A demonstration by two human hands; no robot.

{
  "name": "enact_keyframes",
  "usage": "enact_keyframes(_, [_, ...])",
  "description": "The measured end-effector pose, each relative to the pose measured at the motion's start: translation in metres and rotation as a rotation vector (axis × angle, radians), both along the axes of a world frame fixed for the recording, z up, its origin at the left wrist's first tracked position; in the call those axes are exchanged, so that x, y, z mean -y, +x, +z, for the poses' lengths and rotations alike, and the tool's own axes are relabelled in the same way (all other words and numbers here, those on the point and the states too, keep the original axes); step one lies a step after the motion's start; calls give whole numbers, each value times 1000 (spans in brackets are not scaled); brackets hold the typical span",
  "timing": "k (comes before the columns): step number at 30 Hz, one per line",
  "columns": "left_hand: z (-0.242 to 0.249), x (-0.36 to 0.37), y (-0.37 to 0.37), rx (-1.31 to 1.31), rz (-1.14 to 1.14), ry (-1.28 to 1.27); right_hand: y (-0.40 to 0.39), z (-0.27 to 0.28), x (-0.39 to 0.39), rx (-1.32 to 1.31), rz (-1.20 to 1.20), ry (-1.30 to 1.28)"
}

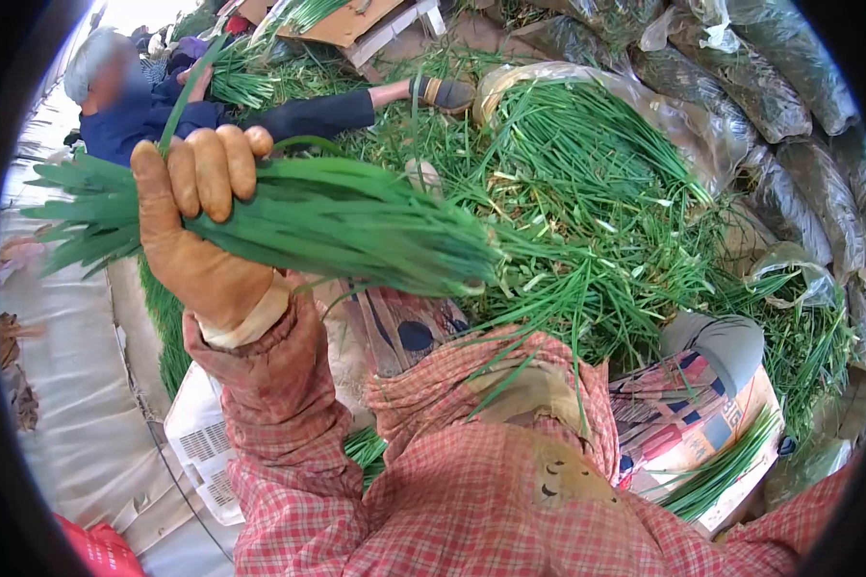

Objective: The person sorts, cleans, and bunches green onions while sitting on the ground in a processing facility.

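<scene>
My left hand (207, 264), in an orange-brown glove, is raised at the left with its fingers wrapped round a thick bunch of long green leaves (356, 216). The bunch lies nearly level across the view, its leafy tips spread out left of the hand and its other end pointing right. One blade sticks up above my fingers. At the bottom right only my right sleeve (799, 524) shows; my right hand is out of view.
Loose green stalks (587, 260) cover the ground ahead, beside an open plastic bag (678, 125). Filled clear bags (741, 82) line the right. A seated person (144, 120) at upper left holds another bunch. More stalks (717, 476) lie on a box at lower right.
</scene>
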State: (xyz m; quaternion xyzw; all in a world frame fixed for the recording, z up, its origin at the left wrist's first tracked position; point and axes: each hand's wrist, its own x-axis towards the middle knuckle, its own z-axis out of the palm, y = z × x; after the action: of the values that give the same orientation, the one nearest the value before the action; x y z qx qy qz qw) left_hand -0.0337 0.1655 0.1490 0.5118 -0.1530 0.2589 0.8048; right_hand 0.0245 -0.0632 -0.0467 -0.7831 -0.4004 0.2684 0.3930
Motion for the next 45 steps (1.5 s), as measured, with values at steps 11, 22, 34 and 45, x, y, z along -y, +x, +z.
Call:
enact_keyframes(11, [-2,4,-1,4,87,-8,1,-7,15,-50,-71,5])
enact_keyframes(22, [-6,1,-3,26,-12,-113,41,-7,126,133,-335,-74])
enact_keyframes(34, [-8,-3,-12,61,111,-50,54,44,126,402,-351,-77])
enact_keyframes(45, [-29,-37,-70,26,385,-168,-12,-14,71,-218,-270,-44])
